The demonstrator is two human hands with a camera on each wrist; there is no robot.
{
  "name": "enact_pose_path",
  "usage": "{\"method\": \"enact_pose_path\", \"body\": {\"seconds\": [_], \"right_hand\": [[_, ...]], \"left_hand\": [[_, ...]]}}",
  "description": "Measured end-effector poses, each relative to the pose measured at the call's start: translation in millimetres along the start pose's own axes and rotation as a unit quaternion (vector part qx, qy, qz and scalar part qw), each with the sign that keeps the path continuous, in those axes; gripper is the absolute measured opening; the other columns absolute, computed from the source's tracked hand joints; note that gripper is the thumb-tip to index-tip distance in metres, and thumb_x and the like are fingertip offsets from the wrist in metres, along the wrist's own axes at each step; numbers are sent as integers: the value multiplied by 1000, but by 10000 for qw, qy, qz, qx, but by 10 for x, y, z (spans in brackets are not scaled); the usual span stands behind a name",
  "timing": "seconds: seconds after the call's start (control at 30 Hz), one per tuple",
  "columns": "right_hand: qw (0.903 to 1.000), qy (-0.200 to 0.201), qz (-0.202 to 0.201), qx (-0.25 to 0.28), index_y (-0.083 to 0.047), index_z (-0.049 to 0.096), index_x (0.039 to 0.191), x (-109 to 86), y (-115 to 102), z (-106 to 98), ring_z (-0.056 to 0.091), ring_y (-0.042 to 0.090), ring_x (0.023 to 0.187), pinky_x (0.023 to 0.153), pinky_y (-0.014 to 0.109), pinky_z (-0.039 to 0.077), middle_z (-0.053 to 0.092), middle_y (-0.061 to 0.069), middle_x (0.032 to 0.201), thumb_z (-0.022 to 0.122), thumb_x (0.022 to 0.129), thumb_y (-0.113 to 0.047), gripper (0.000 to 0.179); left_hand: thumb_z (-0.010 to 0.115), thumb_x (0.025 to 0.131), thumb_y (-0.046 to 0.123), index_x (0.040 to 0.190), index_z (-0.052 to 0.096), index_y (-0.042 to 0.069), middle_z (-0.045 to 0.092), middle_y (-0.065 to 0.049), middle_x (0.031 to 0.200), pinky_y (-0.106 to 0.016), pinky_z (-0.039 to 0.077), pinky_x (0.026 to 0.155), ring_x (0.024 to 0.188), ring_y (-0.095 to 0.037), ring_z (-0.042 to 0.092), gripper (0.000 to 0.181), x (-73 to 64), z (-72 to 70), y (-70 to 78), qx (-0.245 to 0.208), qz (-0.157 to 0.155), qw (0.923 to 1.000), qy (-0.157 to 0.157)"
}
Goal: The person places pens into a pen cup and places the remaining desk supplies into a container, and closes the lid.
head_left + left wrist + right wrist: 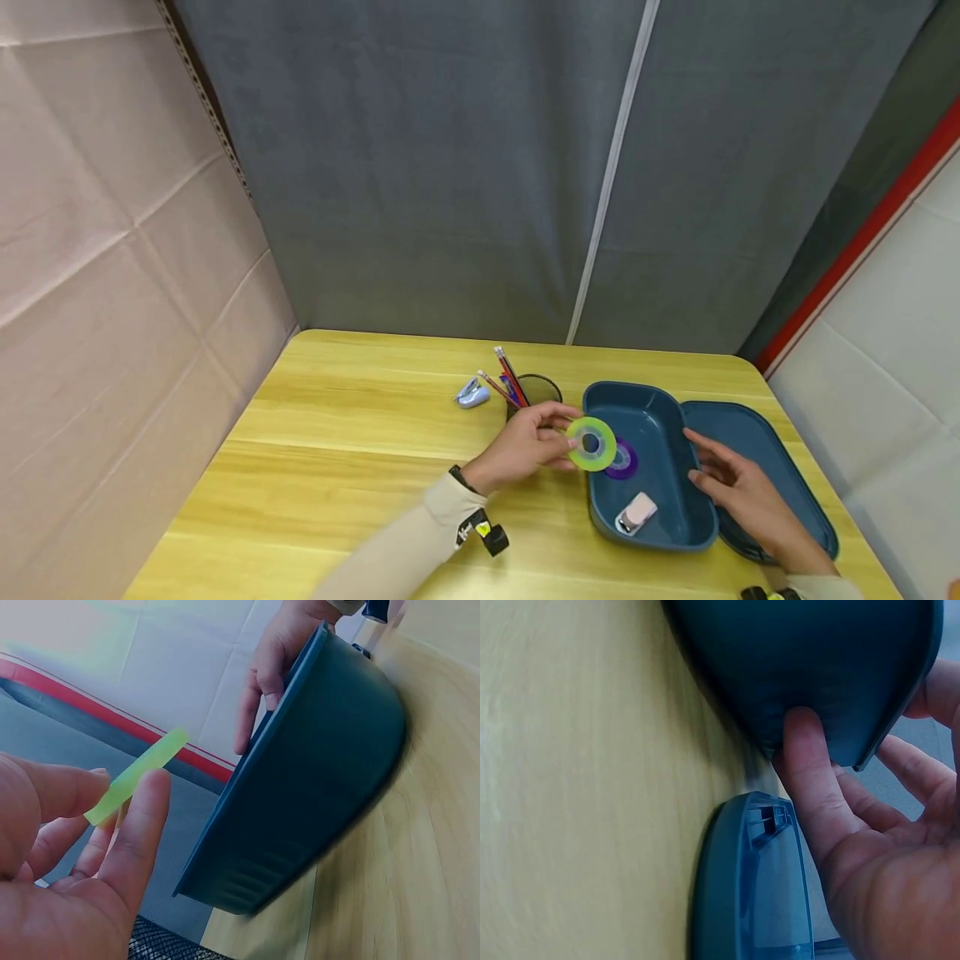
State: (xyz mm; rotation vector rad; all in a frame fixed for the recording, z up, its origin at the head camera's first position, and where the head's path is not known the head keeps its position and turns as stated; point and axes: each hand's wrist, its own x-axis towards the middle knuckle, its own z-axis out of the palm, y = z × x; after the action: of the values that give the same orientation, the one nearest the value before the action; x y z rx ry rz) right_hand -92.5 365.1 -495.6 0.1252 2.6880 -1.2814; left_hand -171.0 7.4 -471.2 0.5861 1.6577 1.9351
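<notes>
My left hand (528, 446) pinches a yellow-green roll of tape (603, 454) between thumb and fingers, above the left rim of a dark blue box (667, 500). Seen edge-on in the left wrist view, the tape roll (139, 776) stands apart from the box wall (322, 765). A purple roll of tape (627, 468) lies inside the box, partly hidden by the green one. Nearer the front of the box sits a small pink and white stapler (637, 512). My right hand (738, 492) rests loosely against the box's right side, one digit (806, 746) touching the outer wall.
The matching blue lid (787, 467) lies right of the box, partly under my right hand. Behind my left hand stands a black mesh cup (542, 392) with pencils (512, 379). A light blue object (474, 393) lies left of it on the wooden table (337, 433).
</notes>
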Motion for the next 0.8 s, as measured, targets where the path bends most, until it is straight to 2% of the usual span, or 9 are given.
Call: {"method": "enact_pose_path", "body": {"seconds": [0.1, 0.2, 0.27, 0.4, 0.53, 0.8], "right_hand": [[10000, 17, 6, 1, -17, 36, 166, 3, 7, 5, 61, 9, 115, 77, 25, 59, 49, 31, 154, 67, 106, -35, 70], [10000, 31, 21, -11, -16, 35, 166, 6, 13, 9, 62, 30, 123, 76, 25, 59, 49, 31, 153, 66, 106, -35, 70], [10000, 28, 26, 6, -16, 35, 166, 5, 15, 11, 59, 39, 127, 76, 26, 59, 48, 32, 153, 66, 106, -35, 70], [10000, 5, 14, 6, -16, 35, 166, 6, 13, 11, 58, 41, 128, 76, 26, 58, 48, 32, 153, 66, 106, -35, 70], [10000, -17, 5, 2, -16, 35, 166, 6, 8, 10, 59, 41, 129, 77, 26, 58, 48, 31, 154, 66, 106, -36, 70], [10000, -34, 53, 22, -18, 34, 167, 5, -4, 9, 59, 40, 129, 76, 27, 58, 48, 31, 154, 65, 106, -38, 71]], "left_hand": [[71, 98, 0, 139, 65, 9, 67, -8, 116, -32, 67, 77, 93, -13, 74, 42, 51, 58, -3, -13, -78, 10000, 51], [71, 99, 0, 138, 65, 10, 70, -8, 115, -37, 67, 80, 93, -13, 74, 41, 94, 121, -6, 54, -139, 9999, 40], [72, 99, 1, 138, 65, 10, 71, -7, 114, -39, 67, 81, 92, -13, 74, 41, 122, 164, -13, 52, -171, 9998, 19], [73, 98, 2, 136, 66, 11, 71, -5, 111, -39, 67, 81, 89, -12, 74, 40, 180, 249, -47, -61, -240, 9997, 33], [75, 97, 2, 132, 67, 13, 70, -2, 108, -31, 67, 75, 87, -12, 74, 38, 247, 332, -79, -134, -283, 9995, 57], [75, 96, 2, 131, 68, 10, 69, -1, 107, -30, 67, 73, 83, -12, 74, 37, 368, 482, -116, 50, -300, 9995, 23]]}}
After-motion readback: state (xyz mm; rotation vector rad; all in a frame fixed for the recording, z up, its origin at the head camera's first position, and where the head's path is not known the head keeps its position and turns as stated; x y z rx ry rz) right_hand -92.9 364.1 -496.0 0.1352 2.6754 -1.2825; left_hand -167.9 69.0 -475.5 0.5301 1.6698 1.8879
